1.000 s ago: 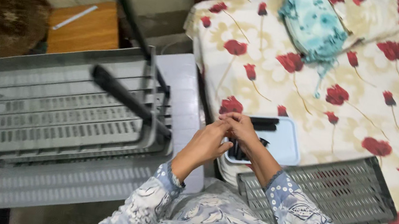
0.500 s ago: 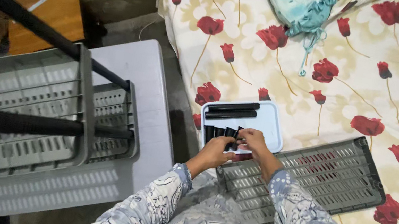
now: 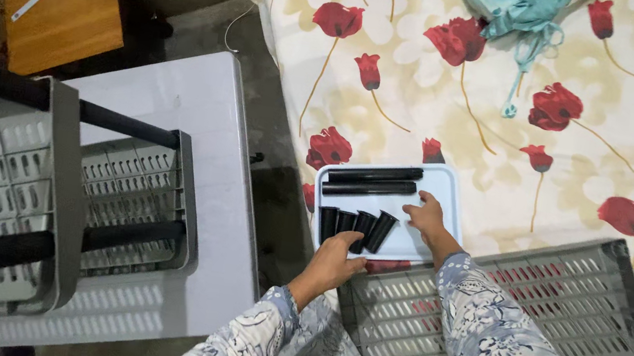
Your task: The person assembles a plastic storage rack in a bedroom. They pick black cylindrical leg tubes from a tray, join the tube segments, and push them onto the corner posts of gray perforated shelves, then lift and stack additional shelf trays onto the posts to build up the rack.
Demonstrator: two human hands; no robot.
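A pale blue rectangular tray (image 3: 447, 190) lies flat on the flowered bed near the frame's centre. Two long black tubes (image 3: 373, 181) lie side by side along its upper edge. Below them, four short black caps (image 3: 355, 227) sit in a row, the rightmost tilted.

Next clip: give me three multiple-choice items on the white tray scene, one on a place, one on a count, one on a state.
1. Where does the white tray lie?
A. on the flowered bedsheet
B. on the wooden stool
C. on the floor

2. How many short black tubes stand in a row in the tray?
A. two
B. four
C. six

3. What is the left hand doing?
A. hanging free
B. gripping a long rod
C. touching the short tubes

Answers: 1 A, red flowers show around the tray. 2 B, four lie side by side below the two long rods. 3 C, its fingers reach the row, while the right hand rests on the tray.
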